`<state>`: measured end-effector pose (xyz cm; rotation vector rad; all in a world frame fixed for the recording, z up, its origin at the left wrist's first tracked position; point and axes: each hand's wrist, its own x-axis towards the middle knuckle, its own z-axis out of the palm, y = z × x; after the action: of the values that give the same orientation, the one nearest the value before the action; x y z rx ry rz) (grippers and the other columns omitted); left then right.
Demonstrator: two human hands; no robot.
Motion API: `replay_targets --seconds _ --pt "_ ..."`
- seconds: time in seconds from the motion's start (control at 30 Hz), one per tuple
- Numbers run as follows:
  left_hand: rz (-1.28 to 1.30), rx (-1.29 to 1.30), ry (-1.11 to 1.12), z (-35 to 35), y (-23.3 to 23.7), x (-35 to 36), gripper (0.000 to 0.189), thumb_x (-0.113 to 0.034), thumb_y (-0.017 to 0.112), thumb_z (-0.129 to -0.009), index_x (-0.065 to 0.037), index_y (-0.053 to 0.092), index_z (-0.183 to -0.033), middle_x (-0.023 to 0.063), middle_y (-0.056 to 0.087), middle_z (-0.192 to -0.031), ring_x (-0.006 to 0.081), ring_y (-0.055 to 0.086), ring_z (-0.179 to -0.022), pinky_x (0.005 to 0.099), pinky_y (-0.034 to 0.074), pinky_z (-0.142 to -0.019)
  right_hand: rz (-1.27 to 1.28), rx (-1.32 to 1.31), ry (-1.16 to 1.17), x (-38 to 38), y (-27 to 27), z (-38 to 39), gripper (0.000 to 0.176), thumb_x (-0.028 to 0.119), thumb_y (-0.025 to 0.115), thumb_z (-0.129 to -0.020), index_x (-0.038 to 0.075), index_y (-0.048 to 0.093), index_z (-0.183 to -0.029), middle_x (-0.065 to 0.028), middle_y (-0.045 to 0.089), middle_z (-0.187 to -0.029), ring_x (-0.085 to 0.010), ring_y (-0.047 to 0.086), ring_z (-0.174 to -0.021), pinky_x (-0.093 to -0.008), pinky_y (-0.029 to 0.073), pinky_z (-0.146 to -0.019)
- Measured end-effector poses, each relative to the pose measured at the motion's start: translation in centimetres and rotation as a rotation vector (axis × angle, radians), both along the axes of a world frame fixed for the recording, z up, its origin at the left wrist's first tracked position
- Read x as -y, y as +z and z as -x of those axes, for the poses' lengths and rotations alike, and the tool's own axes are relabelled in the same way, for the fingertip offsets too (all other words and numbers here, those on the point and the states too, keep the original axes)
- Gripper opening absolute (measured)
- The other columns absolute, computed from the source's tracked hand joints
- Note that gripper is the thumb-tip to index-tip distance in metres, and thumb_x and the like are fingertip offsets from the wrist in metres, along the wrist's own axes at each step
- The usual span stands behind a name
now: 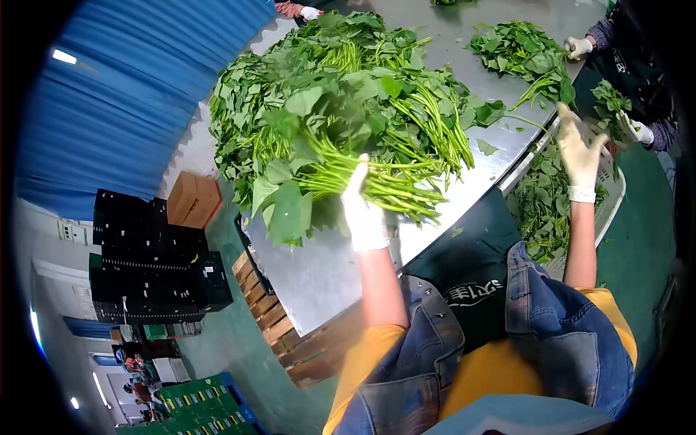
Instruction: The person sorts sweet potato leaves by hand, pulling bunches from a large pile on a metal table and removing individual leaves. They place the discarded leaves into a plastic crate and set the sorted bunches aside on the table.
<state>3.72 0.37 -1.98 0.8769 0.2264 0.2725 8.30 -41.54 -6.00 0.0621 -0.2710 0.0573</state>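
White gloves are worn on both hands; the left hand (365, 210) is closed round a bunch of leafy stems (397, 190), its fingers wrapped over the pale green stalks just behind their cut ends; the bunch is held low over the steel table (319, 275), at the near edge of the large pile of greens (326, 80) heaped there, its leaves hanging toward the table's corner. The right hand (580, 152) is raised with fingers spread and nothing seen gripped in it; it is held above a white crate (612, 199) filled with loose leaves, which stands just beside the table's edge. A smaller heap of greens (522, 47) is spread farther along the table; two gloved hands of a co-worker (578, 47) (638, 132) are seen near it. A cardboard box (193, 199), stacked black crates (152, 268) and a wooden pallet (264, 312) are set on the floor beyond the table.
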Motion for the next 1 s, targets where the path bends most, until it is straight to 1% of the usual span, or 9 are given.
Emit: replay_targets --seconds 0.13,0.23,0.27,0.37,0.47,0.77,0.83,0.9,1.0 --pt "-0.311 -0.063 0.111 -1.5 -2.4 2.4 0.026 0.003 0.068 -0.078 0.003 0.064 -0.104 0.0096 0.066 -0.099 0.0168 0.061 -0.088 0.0285 0.049 -0.082 1.34 0.13 -0.07 -11.1 6.1 1.5 0.079 0.033 0.069 -0.082 0.001 0.031 -0.144 -0.0188 0.041 -0.142 -0.0224 0.051 -0.12 -0.0304 0.041 -0.099" --pt "-0.607 -0.092 0.203 -1.3 -2.6 3.7 0.027 0.004 0.067 -0.08 0.004 0.062 -0.107 0.0105 0.066 -0.102 0.0175 0.062 -0.09 0.0293 0.05 -0.082 1.7 0.627 -0.008 -18.5 8.9 1.8 0.11 0.01 0.078 -0.061 0.003 0.013 -0.149 -0.0204 0.034 -0.147 -0.0261 0.031 -0.138 -0.0364 0.025 -0.112" --pt "0.059 0.002 0.142 1.5 3.7 5.2 0.03 0.005 0.066 -0.079 0.004 0.061 -0.109 0.0105 0.065 -0.103 0.0178 0.062 -0.091 0.0301 0.05 -0.083 1.824 0.78 -0.037 -20.6 9.5 1.8 0.117 0.014 0.082 -0.058 0.003 0.009 -0.149 -0.0225 0.033 -0.146 -0.0257 0.031 -0.137 -0.0365 0.026 -0.111" --pt "0.048 0.036 0.222 2.1 2.8 4.0 0.033 0.008 0.066 -0.078 0.005 0.06 -0.11 0.0104 0.064 -0.105 0.0179 0.062 -0.091 0.0297 0.05 -0.083 1.701 0.794 0.519 -25.2 7.2 1.4 0.124 0.024 0.087 -0.056 0.002 0.008 -0.149 -0.0231 0.043 -0.138 -0.0268 0.043 -0.129 -0.0367 0.032 -0.108" --pt "0.116 0.066 0.26 3.3 2.4 1.3 0.041 0.011 0.064 -0.076 0.0 0.057 -0.115 0.0085 0.062 -0.104 0.0185 0.062 -0.09 0.03 0.051 -0.081 1.542 0.949 0.175 -28.7 5.7 2.6 0.105 0.026 0.087 -0.056 0.001 0.031 -0.141 -0.0177 0.052 -0.128 -0.0234 0.05 -0.118 -0.0345 0.037 -0.102" --pt "-0.238 0.042 0.101 7.1 2.6 -3.6 0.034 0.0 0.064 -0.083 0.0 0.054 -0.116 0.0074 0.061 -0.105 0.0158 0.059 -0.093 0.0297 0.048 -0.083 1.289 0.627 0.485 -33.6 5.3 4.2 0.046 0.006 0.073 -0.068 0.0 0.059 -0.111 -0.0015 0.064 -0.09 -0.0091 0.055 -0.081 -0.0246 0.047 -0.074" --pt "-0.355 -0.004 0.141 7.0 -2.3 -5.5 0.035 -0.008 0.065 -0.086 0.0 0.054 -0.118 0.0083 0.062 -0.107 0.0163 0.059 -0.098 0.0287 0.046 -0.087 1.462 0.708 0.441 -33.2 4.8 2.8 0.054 0.011 0.075 -0.072 0.0 0.055 -0.121 -0.0105 0.063 -0.112 -0.0171 0.057 -0.103 -0.0324 0.047 -0.089" --pt "-1.009 -0.103 0.154 10.1 0.9 -6.0 0.034 -0.011 0.066 -0.085 -0.001 0.056 -0.116 0.0126 0.061 -0.113 0.02 0.057 -0.107 0.0306 0.045 -0.092 1.594 0.698 0.316 -33.2 6.0 2.0 0.045 0.004 0.072 -0.068 0.0 0.059 -0.111 -0.0028 0.064 -0.09 -0.0103 0.055 -0.079 -0.0257 0.048 -0.073" --pt "-1.854 0.044 0.242 11.2 4.2 -6.3 0.049 -0.013 0.069 -0.075 -0.004 0.056 -0.121 0.0172 0.053 -0.128 0.0287 0.05 -0.121 0.0402 0.04 -0.1 1.556 0.768 0.391 -32.8 7.2 1.2 0.044 0.007 0.069 -0.064 -0.001 0.058 -0.105 -0.0052 0.064 -0.09 -0.0108 0.054 -0.081 -0.0259 0.047 -0.076"
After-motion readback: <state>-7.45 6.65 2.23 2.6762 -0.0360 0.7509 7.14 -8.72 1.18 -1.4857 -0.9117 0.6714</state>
